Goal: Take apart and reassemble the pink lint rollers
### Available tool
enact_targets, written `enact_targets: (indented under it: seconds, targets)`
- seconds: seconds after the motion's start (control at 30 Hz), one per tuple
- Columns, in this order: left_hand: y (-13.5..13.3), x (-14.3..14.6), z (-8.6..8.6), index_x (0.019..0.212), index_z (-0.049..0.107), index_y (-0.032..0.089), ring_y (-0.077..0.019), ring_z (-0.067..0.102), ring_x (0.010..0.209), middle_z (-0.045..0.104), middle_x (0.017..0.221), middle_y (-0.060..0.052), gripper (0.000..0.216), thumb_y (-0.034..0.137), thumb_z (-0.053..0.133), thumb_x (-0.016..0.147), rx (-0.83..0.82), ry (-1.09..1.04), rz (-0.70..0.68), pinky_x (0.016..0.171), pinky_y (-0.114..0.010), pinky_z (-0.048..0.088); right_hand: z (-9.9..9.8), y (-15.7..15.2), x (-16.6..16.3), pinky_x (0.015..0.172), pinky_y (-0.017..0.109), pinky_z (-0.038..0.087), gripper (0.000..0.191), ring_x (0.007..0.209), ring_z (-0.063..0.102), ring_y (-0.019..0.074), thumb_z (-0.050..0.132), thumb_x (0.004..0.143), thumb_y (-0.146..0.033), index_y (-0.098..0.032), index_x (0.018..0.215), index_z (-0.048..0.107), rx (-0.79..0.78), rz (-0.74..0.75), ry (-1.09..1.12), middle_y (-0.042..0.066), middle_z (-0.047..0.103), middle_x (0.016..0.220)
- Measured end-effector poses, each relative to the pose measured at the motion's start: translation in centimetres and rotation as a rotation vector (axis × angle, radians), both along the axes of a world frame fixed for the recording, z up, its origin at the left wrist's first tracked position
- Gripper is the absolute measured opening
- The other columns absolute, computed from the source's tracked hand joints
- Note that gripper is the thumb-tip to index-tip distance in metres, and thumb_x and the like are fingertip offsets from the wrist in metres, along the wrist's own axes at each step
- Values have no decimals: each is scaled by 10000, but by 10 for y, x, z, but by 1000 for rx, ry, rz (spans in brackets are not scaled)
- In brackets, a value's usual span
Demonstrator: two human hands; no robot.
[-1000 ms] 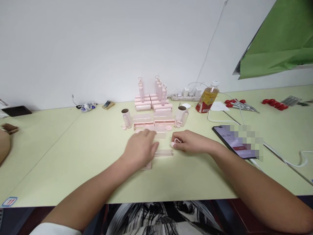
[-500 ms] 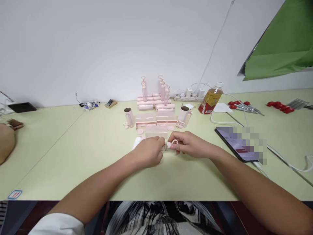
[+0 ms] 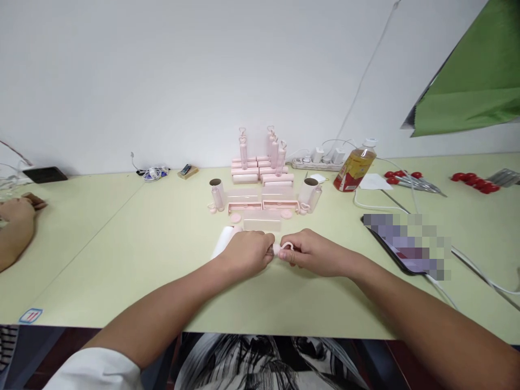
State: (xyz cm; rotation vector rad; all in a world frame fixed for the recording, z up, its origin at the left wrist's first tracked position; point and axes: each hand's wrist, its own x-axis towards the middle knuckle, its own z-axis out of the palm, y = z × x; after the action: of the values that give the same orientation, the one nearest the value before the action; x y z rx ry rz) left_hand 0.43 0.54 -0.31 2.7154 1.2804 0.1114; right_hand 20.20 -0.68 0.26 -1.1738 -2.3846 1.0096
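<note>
My left hand (image 3: 248,251) is wrapped round a clear tube-like piece, mostly hidden in the fist. A pale pink cap with a curved hook (image 3: 277,249) sits at its right end, pinched by the fingers of my right hand (image 3: 311,252). Beside my left hand a white roll (image 3: 221,242) lies slanted on the table. Just beyond both hands is a translucent cover (image 3: 262,221), with a pink disc (image 3: 236,218) to its left and another pink disc (image 3: 286,214) to its right. Two long pink trays (image 3: 280,205) lie behind it.
Tubes with hooked tops (image 3: 280,158) stand among pink boxes (image 3: 245,177) near the wall. Two rolls with brown cores (image 3: 307,190) flank the trays. To the right are a drink bottle (image 3: 355,167), a phone (image 3: 402,246) and cables. Another person's arm (image 3: 16,233) rests at far left.
The hooked cap is now closer to my left fist; the coil-like part seen between them is mostly hidden. My view has shifted slightly. The other person's hand shows more at left.
</note>
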Motion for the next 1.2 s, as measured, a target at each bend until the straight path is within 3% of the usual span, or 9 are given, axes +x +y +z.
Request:
enact_targets:
  seconds: [0.23,0.53,0.63,0.83,0.93,1.1,1.2]
  targets:
    - [-3,0,4,785,599,190,-234,647,710,676,772,-68,138,237,481,839,-22,54,51,582,-310,412,-4,-5,-13,531,222,344,331,479,465,103,477,898,-323,-185,601,525,-53,-37,60,-27,531,488]
    - [-2,1,4,862,617,166,-267,657,757,674,802,-99,141,222,488,853,56,131,64,608,-336,447,-18,-9,-23,525,221,371,312,470,496,106,506,885,-312,-189,600,533,-51,-127,117,-26,552,481]
    - [-3,0,4,884,625,161,-266,652,769,671,803,-101,152,227,490,858,82,153,29,608,-335,445,-23,-10,-24,451,205,352,344,417,457,88,512,891,-357,-185,593,525,-183,-142,189,-30,527,466]
    - [1,-1,3,899,617,150,-266,633,800,652,808,-105,143,184,479,880,189,129,-16,646,-352,428,-25,-8,-27,296,189,313,405,310,431,84,640,778,-526,-186,611,494,-695,-247,493,-32,546,442]
    - [6,0,4,907,616,151,-268,621,827,639,806,-106,150,151,468,888,245,94,4,680,-367,412,-25,-5,-27,263,183,303,392,277,409,84,614,792,-540,-178,664,533,-914,-320,637,-23,560,429]
    - [2,1,5,889,618,163,-236,586,771,611,763,-80,131,155,487,889,262,50,-40,678,-360,370,-19,7,-13,326,199,404,502,400,557,126,462,872,-585,-145,665,588,-925,-215,624,66,653,549]
    - [-10,2,6,899,631,189,-221,554,827,612,803,-77,185,184,447,920,284,-6,-213,749,-373,352,-15,13,-3,407,219,460,567,511,600,141,393,888,-640,-145,736,624,-874,-263,737,57,664,626]
